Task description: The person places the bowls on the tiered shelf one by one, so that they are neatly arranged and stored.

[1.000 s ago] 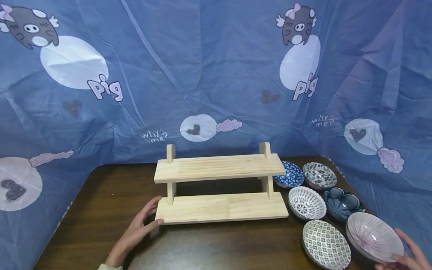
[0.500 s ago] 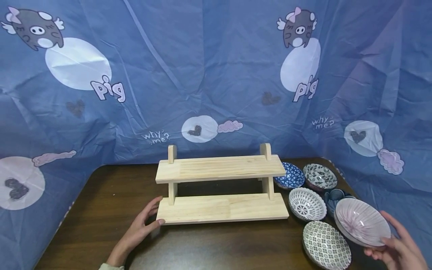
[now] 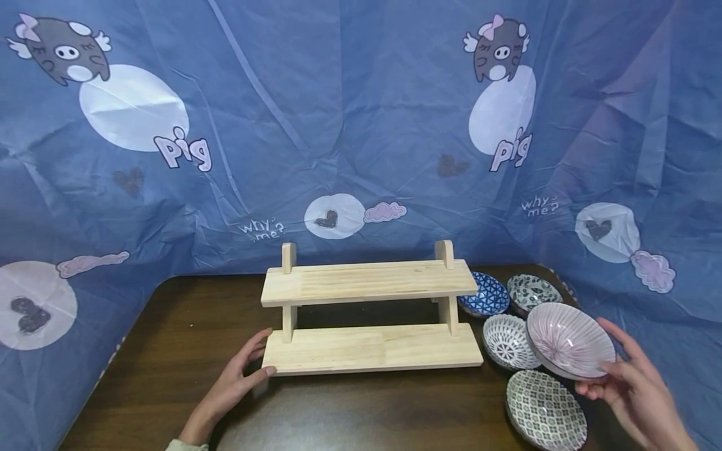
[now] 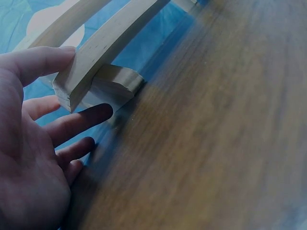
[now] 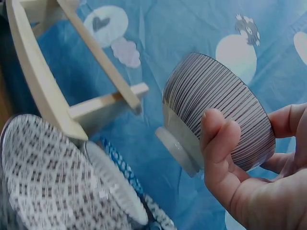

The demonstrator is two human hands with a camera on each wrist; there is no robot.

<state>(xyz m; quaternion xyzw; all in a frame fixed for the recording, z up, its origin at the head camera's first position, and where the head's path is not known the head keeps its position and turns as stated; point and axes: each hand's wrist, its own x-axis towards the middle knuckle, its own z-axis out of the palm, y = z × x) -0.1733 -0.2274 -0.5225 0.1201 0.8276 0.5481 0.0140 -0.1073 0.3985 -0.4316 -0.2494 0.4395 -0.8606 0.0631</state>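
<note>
My right hand (image 3: 634, 379) holds a pink-and-white striped bowl (image 3: 571, 341) by its right rim, tilted and raised over the other bowls. Its thin dark outer stripes and pale foot show in the right wrist view, where fingers (image 5: 220, 139) press its outside. At the left end of a two-tier wooden display shelf (image 3: 372, 347), my left hand (image 3: 228, 382) grips the lower board between thumb and fingers. The left wrist view shows the thumb (image 4: 53, 62) on the board's end, the other fingers spread loosely beyond it.
Right of the shelf stand a blue triangle-patterned bowl (image 3: 485, 295), a leaf-patterned bowl (image 3: 530, 291), a white ribbed bowl (image 3: 507, 341) and a diamond-patterned bowl (image 3: 546, 410). The held bowl hides a dark blue flower-shaped bowl. Blue printed cloth (image 3: 383, 125) hangs behind the brown table (image 3: 350, 413).
My right hand has lifted the pink striped bowl and carried it up and left, from the table's right edge toward the white ribbed bowl. The left hand has stayed on the shelf.
</note>
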